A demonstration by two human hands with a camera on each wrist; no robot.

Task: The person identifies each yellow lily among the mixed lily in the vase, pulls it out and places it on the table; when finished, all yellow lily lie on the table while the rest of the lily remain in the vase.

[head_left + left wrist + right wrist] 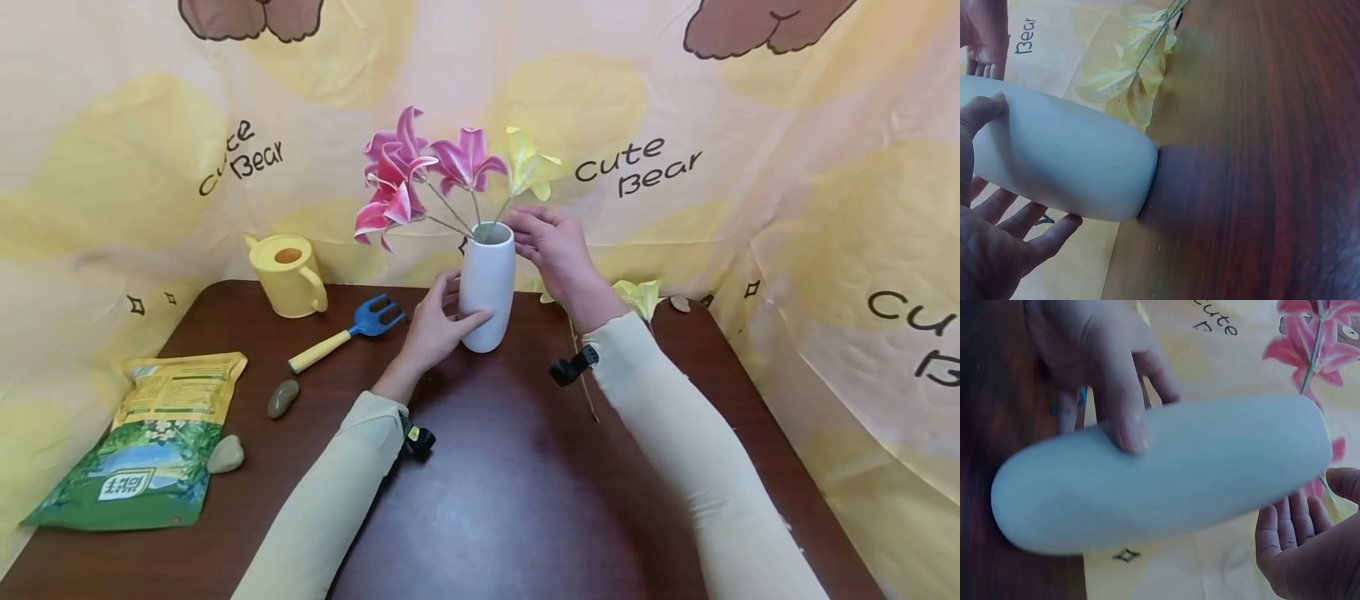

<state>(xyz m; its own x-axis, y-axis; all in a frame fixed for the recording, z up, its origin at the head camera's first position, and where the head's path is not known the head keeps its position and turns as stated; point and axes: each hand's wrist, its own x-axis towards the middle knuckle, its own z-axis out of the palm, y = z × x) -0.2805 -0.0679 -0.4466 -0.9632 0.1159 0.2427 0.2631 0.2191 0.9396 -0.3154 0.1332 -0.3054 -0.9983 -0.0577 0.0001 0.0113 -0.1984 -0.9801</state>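
Observation:
My left hand [433, 327] holds the white vase [487, 287] low on its left side, thumb across the front and fingers spread behind. The vase stands on the table, leaning slightly. Several pink lilies [468, 160] fan out of its mouth to the left, and one yellow lily [531, 169] leans right. Beside the rim is my right hand [558, 250], just below the yellow bloom. In the right wrist view, the fingers of that hand [1310, 544] lie loosely bent by the vase mouth, the thumb apart from them, nothing gripped between.
More yellow lilies [637, 296] lie at the back right, partly behind my right forearm. On the left are a yellow watering can [288, 279], a blue hand fork [371, 318], a green and yellow bag [161, 450] and stones [227, 455]. A printed cloth [480, 75] hangs around the table.

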